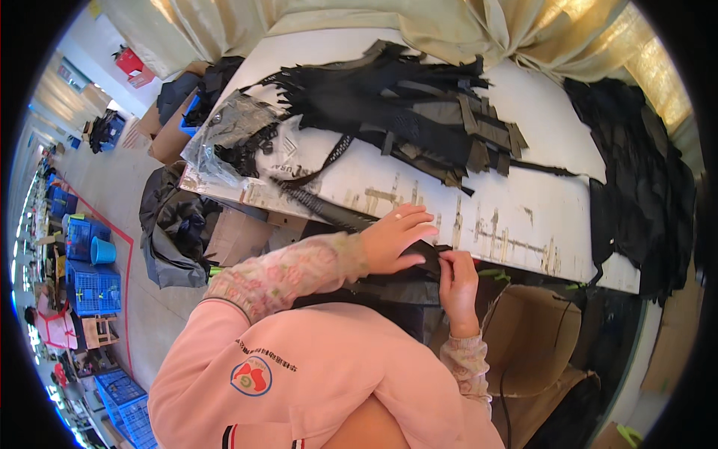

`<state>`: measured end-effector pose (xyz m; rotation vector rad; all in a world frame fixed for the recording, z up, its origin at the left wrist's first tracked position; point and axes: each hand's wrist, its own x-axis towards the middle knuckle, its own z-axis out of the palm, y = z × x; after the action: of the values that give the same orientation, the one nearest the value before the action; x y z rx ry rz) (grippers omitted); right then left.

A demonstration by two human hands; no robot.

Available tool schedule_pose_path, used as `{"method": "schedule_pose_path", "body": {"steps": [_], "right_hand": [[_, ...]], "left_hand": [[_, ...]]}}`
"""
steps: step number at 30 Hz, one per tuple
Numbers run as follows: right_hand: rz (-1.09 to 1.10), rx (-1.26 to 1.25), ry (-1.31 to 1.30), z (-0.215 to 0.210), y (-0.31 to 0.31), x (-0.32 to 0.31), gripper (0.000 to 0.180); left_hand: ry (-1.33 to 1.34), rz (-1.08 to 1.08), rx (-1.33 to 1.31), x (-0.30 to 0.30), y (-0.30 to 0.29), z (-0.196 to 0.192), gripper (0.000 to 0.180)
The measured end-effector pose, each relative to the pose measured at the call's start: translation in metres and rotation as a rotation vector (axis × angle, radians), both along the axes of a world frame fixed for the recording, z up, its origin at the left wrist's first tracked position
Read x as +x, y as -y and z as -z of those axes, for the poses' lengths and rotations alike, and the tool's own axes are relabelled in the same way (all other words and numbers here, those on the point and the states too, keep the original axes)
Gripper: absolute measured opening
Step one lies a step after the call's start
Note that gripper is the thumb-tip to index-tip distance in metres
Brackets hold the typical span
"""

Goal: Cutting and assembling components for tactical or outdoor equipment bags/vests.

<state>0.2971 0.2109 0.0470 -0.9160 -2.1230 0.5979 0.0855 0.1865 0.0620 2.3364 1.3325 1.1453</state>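
Observation:
At the table's near edge, my right hand (458, 288) pinches the end of a black fabric strip (432, 258) between thumb and fingers. My left hand (396, 238) is spread beside it, fingers stretched out and thumb reaching over the same strip. A black webbing strap (329, 207) runs from the clear plastic bag (217, 142) toward my left wrist; where it ends is hidden. Inside that bag lie small black parts (254, 147). Farther back, a heap of black fabric strips (359, 90) covers the middle of the white table (523, 206).
More black fabric pieces (636, 172) hang over the table's right end. An open cardboard box (531, 337) stands below at right. On the left are a black bag (176, 224) and a cardboard box (168, 135). Blue crates (96, 288) line the floor farther left. Curtains (516, 30) border the back.

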Motion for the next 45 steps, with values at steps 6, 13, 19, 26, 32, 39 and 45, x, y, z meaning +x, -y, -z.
{"method": "schedule_pose_path", "body": {"steps": [6,13,19,26,32,39,45], "right_hand": [[0.146,0.042,0.109,-0.006,0.000,0.000,0.015],[-0.045,0.236,0.183,-0.011,-0.010,-0.004,0.012],[0.078,-0.145,0.018,0.016,-0.018,-0.004,0.014],[0.073,-1.016,-0.311,0.027,0.001,-0.010,0.017],[0.057,-1.281,-0.681,0.035,-0.007,0.003,0.010],[-0.549,-1.588,-0.642,0.007,0.024,-0.007,0.024],[-0.453,-1.666,-1.020,0.014,0.026,-0.010,0.008]], "left_hand": [[0.230,0.030,-0.485,0.027,-0.011,0.030,0.021],[0.181,0.040,-0.550,0.022,0.000,0.027,0.023],[0.081,0.044,-0.442,0.028,0.029,0.015,0.020],[0.194,-0.036,-0.594,0.029,0.033,0.019,0.019],[0.743,0.065,-0.720,0.022,0.032,0.033,0.011],[0.920,0.088,-0.813,0.001,0.021,0.031,0.015],[0.920,0.125,-0.757,-0.007,0.016,0.019,0.015]]}}
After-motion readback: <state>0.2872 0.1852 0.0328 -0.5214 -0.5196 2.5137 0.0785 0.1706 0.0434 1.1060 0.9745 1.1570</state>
